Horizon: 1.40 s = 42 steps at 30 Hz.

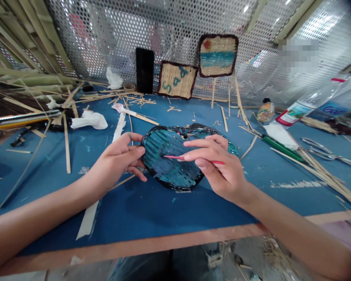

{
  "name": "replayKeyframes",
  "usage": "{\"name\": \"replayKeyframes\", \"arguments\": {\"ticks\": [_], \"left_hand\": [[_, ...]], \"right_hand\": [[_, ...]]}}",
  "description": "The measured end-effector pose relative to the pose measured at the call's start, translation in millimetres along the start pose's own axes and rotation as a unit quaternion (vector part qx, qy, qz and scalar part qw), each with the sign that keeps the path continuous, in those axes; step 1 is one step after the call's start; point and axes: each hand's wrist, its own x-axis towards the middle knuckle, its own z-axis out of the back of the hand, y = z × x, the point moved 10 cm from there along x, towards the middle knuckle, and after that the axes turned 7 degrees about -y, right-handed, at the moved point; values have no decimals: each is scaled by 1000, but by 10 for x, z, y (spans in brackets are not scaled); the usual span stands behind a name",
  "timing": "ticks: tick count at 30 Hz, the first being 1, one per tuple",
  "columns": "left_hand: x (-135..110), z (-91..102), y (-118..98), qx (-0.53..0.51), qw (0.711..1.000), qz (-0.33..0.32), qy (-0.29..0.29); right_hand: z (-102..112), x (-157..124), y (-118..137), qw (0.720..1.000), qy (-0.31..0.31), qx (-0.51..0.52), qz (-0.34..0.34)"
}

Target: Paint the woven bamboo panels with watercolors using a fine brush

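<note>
A rounded woven panel (pixel 175 171), painted blue-green with a black rim, lies on the blue table in front of me. My left hand (pixel 124 156) grips its left rim, thumb on top and fingers at the edge. In my right hand (pixel 219 166) a thin red paintbrush (pixel 175 157) is pinched between thumb and fingers. The brush's tip touches or hovers just over the middle of the panel; I cannot tell which. Part of the panel's right side is hidden behind my right hand, where a bit of teal shows past the fingers.
Bamboo strips (pixel 140 97) litter the blue table (pixel 169 218). At the back stand a black phone (pixel 145 70), a "Sad" panel (pixel 178 80) and a seascape panel (pixel 218 56). To the right are a plastic bottle (pixel 298 109), a green-handled tool (pixel 283 148) and metal scissors (pixel 327 152).
</note>
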Motion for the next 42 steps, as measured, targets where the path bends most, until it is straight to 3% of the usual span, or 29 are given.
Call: {"name": "replayKeyframes", "arguments": {"ticks": [14,19,31,42], "left_hand": [[11,18,6,-16,1000,6,-16],[8,27,11,-17,1000,5,-18],[23,31,42,-21,1000,6,-13],[22,23,36,-13,1000,4,-17]], "right_hand": [[45,-12,12,1000,1,0,-16],[134,-14,61,999,-34,7,10],[212,-1,164,997,-53,-24,44],[-22,-84,396,993,27,-1,111]]}}
